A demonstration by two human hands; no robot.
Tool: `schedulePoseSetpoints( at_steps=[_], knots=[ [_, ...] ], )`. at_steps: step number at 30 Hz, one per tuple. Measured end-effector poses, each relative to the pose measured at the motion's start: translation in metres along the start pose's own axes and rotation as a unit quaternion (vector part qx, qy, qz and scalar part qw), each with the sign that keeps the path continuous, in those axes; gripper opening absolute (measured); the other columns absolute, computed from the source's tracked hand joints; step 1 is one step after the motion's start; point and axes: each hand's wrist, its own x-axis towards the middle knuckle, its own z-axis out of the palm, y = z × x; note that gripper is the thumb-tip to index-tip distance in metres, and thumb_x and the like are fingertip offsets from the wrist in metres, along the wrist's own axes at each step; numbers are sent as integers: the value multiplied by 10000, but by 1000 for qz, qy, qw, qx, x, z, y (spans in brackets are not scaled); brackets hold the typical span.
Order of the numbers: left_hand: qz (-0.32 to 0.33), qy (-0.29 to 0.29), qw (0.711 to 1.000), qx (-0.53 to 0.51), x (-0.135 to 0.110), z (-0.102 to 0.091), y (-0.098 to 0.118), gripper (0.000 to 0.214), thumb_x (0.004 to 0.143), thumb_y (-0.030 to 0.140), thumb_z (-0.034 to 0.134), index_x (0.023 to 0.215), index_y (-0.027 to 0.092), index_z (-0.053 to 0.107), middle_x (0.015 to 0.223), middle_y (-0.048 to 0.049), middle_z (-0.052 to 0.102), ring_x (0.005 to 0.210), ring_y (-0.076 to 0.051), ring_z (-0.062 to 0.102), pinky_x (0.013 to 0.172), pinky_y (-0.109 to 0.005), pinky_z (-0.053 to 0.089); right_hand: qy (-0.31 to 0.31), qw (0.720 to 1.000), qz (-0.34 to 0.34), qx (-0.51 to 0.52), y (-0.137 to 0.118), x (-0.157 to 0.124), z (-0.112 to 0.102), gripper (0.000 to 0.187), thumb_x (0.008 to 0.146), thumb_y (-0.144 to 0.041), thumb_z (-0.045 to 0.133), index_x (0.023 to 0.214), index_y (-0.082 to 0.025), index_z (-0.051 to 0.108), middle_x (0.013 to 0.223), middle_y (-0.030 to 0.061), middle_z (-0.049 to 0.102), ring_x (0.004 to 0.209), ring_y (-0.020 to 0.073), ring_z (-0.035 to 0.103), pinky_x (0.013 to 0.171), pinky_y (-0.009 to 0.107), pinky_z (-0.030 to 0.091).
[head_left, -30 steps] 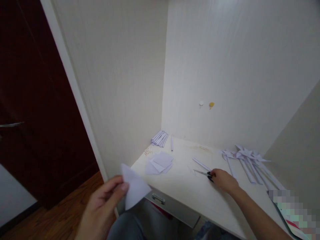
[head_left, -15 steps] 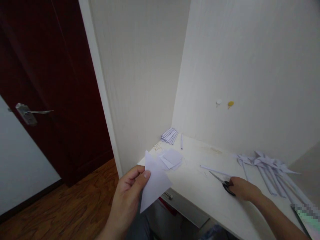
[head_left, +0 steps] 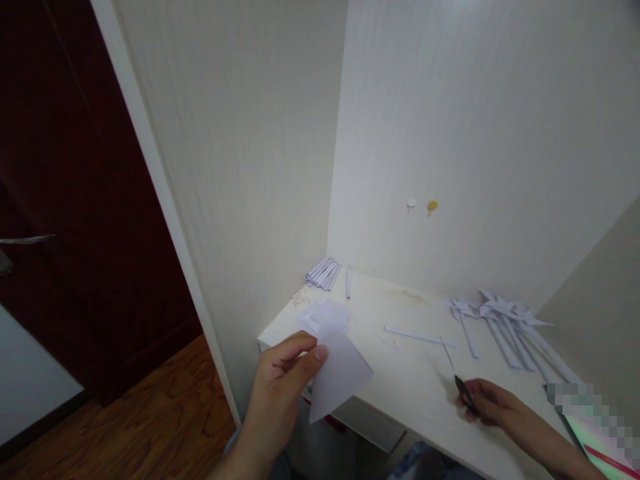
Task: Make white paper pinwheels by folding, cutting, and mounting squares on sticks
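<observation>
Between the thumb and fingers of my left hand [head_left: 287, 373] is a white square of paper [head_left: 340, 373], held up in front of the desk's edge. My right hand [head_left: 493, 403] grips black-handled scissors [head_left: 464, 392] above the desk, the blades pointing up and away from me. Behind the held sheet lies a small stack of loose paper squares [head_left: 313, 317], partly hidden by it. A thin rolled paper tube [head_left: 417, 335] lies on the desk to the left of the scissors' tips.
Several paper pinwheels on paper sticks [head_left: 507, 333] lie at the desk's right. A bundle of paper tubes [head_left: 323, 273] sits in the back left corner, with a single tube [head_left: 349, 283] beside it. A bright-screened device [head_left: 600, 427] is at the lower right. Two hooks [head_left: 432, 207] are on the wall.
My right hand has lifted the scissors off the desk. My left hand has moved rightward in view with the paper, and the camera has turned a little to the right.
</observation>
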Motion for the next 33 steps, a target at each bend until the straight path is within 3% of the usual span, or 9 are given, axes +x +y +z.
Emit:
schedulePoseSetpoints(
  at_steps=[2,4,9,14,16,18,21,28,33],
  knots=[
    [1,-15,1000,11,0,2,0,250,839,324,736,655,169,668,694,10,508,701,-140,462,633,-240,377,21,990,3,143,-7,-11,12,479,742,-619,726,939,-184,749,937,108,754,871,265,693,838,386,556],
    [0,-28,999,18,0,4,-2,248,846,310,730,651,174,656,686,16,492,695,-136,449,624,-237,364,53,959,-19,279,-19,-19,31,462,679,-578,828,908,-182,763,864,77,735,839,230,684,840,358,569],
    [5,-17,1000,21,2,12,-6,222,850,309,725,677,186,663,684,26,507,692,-128,448,625,-226,363,58,900,-66,427,-49,-17,60,387,635,-373,927,927,-164,782,835,45,723,783,167,681,821,286,580],
    [-17,-22,999,33,2,28,3,291,794,382,732,617,186,612,587,39,486,565,-112,423,511,-222,312,264,851,-159,425,-94,-17,52,341,584,-389,951,744,-193,721,648,-35,681,611,108,638,682,224,574],
    [-36,-43,997,45,0,34,5,307,797,409,715,619,187,602,573,41,470,536,-109,405,477,-222,281,275,881,-185,338,-120,-28,58,329,653,-401,915,721,-192,670,544,-32,662,546,115,628,591,218,534],
    [-41,-75,994,70,-3,37,5,312,821,415,690,629,183,609,589,36,474,541,-109,400,472,-221,270,211,908,-198,302,-144,-39,71,335,701,-393,884,772,-201,618,632,5,736,596,150,678,571,241,525],
    [-32,-112,986,118,-7,41,1,301,853,388,670,641,178,625,629,21,500,578,-114,410,494,-222,288,121,910,-209,338,-166,-51,92,403,669,-315,897,833,-228,539,823,26,796,728,199,743,627,285,568],
    [-73,-182,970,142,-9,45,-6,281,878,412,643,723,181,686,645,5,544,579,-125,435,501,-229,304,79,908,-213,351,-155,-54,108,676,701,-193,853,1269,-288,500,857,-8,778,836,217,743,634,289,574],
    [-71,-214,962,156,-5,47,-7,264,877,389,636,717,184,678,636,15,541,567,-120,440,496,-224,305,87,914,-214,334,-147,-46,107,455,733,-221,837,1136,-240,626,766,-17,731,735,173,713,619,257,551]
  ],
)
